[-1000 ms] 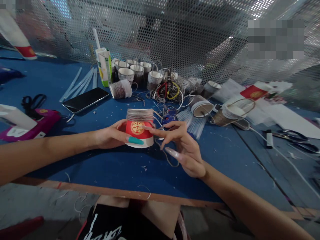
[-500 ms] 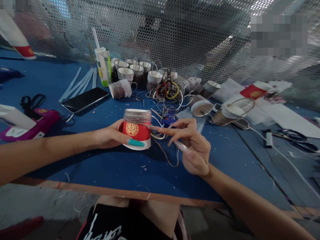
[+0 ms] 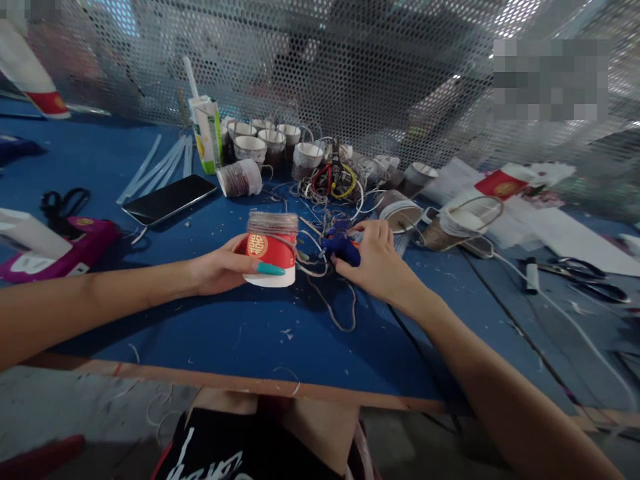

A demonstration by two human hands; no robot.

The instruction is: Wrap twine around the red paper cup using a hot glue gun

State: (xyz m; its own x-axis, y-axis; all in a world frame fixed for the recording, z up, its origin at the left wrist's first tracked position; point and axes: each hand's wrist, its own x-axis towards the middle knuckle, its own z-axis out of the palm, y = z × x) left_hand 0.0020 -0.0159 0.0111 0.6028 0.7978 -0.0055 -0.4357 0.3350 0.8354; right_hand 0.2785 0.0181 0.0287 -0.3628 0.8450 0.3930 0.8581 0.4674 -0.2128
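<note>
My left hand point(image 3: 225, 265) is wrapped round a red and white paper cup point(image 3: 280, 257) with a gold emblem, its thumb lying across the front. Grey cord point(image 3: 273, 223) is wound in rows about the cup's upper end, and a loose length trails off to the right onto the table. To the right of the cup, my right hand point(image 3: 377, 263) has closed round a blue glue gun point(image 3: 341, 245). Its nozzle points left toward the cup, a small gap away. My fingers cover part of the gun's body.
Behind stand several cord-wrapped cups point(image 3: 250, 148), a drink carton point(image 3: 206, 133) and pliers point(image 3: 336, 177) on tangled cord. A phone point(image 3: 170, 200) and clear glue sticks point(image 3: 157, 170) lie left, near a purple device point(image 3: 90, 247). Scissors point(image 3: 583, 277) lie right. A perforated metal screen point(image 3: 350, 80) rises behind.
My right hand has moved from beside the cup to the blue glue gun and taken hold of it. The cup has turned slightly in my left hand and risen a little.
</note>
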